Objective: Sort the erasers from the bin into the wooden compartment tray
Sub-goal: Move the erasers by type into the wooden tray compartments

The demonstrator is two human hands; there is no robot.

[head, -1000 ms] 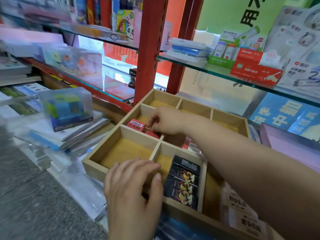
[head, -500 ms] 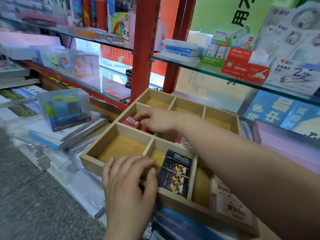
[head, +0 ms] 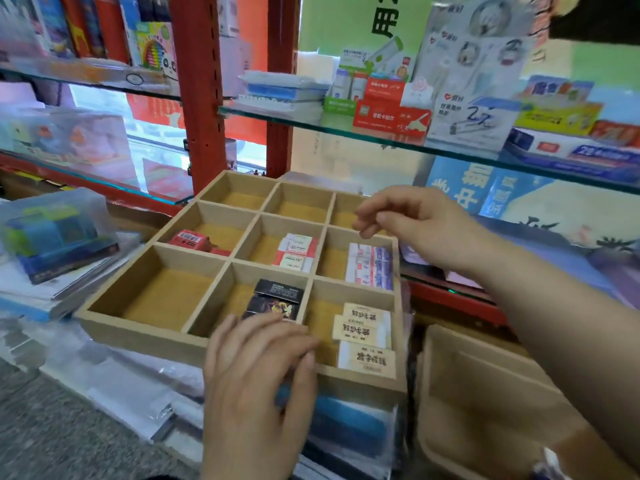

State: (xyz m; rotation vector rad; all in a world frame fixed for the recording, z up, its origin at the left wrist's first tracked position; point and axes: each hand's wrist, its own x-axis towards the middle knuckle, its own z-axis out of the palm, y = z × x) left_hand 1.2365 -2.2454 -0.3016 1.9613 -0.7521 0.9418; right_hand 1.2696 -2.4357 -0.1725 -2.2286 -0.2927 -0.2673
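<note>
Light, stiff red erasers (head: pixel 188 239) are probably best pinched across the sides (right hand (head: pixel 412 223) grip loose and empty, left hand (head: pixel 256 375) laid flat on the tray (head: pixel 138 336)).

Two red uprights (head: pixel 199 98) carry glass shelves (head: pixel 381 135) crowded with boxed stationery. Daylight comes through a window (head: pixel 152 140) behind the left shelves. A green poster (head: pixel 339 22) hangs at the back. The floor (head: pixel 52 431), lower left, is grey and speckled.
</note>
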